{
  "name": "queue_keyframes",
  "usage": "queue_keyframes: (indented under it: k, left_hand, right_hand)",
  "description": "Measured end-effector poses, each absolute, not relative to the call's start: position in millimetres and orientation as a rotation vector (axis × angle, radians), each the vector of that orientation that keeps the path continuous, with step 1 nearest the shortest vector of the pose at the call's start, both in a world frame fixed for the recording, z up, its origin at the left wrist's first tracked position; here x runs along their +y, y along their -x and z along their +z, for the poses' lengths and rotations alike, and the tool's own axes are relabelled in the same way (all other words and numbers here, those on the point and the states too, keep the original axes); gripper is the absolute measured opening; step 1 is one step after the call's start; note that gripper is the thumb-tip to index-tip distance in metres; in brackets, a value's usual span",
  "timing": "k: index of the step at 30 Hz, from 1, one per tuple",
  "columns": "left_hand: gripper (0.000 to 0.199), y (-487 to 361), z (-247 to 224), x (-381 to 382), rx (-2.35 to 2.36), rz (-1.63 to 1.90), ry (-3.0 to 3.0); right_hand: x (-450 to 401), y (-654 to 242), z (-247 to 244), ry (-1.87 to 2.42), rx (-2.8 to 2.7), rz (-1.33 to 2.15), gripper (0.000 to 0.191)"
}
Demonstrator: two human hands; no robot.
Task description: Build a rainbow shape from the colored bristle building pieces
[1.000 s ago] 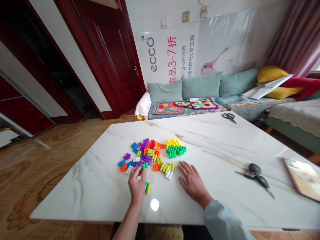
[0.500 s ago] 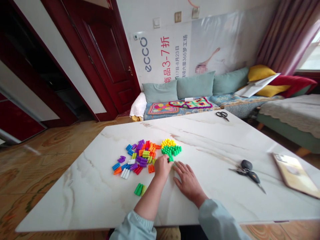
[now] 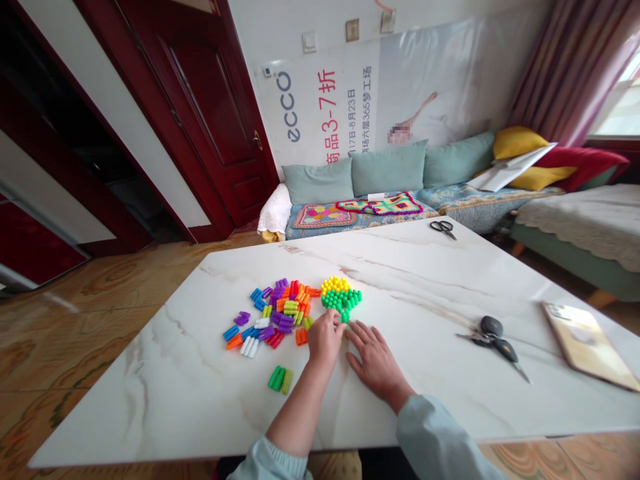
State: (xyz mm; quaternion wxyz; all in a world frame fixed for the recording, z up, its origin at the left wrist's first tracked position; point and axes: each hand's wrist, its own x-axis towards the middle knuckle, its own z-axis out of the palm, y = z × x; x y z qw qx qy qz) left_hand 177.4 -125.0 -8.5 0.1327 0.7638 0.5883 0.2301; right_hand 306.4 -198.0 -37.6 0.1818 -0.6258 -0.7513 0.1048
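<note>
Several green pieces stand packed together on the white table, with yellow pieces just behind them. At the near end of the green group is my left hand, its fingers bent and pinched together; whatever lies between them is too small to make out. My right hand rests flat on the table just right of it, fingers spread, holding nothing. Left of my hands lies a loose pile of purple, orange, blue, red, white and lime pieces. Nearer me, green and lime pieces lie side by side.
Black-handled scissors lie near the table's far edge. On the right are a multi-part dark tool with pointed blades and a gold phone. Beyond the table stands a sofa with teal cushions.
My left hand has drawn slightly back from the green pieces, so the nearest one shows more. The view has shifted a little. My right hand has kept its flat pose.
</note>
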Motion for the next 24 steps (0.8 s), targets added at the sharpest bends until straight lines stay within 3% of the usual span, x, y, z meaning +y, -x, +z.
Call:
queue_keyframes:
  k: [5,11,24]
  left_hand:
    - [0.026,-167.6,-13.8,-127.7,1.485,0.795,-2.414]
    - [0.037,-166.0,-13.5,-121.2,1.379,0.606,-2.523]
    - [0.034,-170.5,-13.5,-123.1,1.464,0.414,-2.59]
  right_hand:
    - [-198.4,-305.9,-36.9,1.77,-2.117,0.29,0.049]
    - [-198.5,-305.5,-35.7,1.764,-2.124,0.273,0.048]
    - [-197.7,-306.0,-39.2,1.786,-2.149,0.278,0.052]
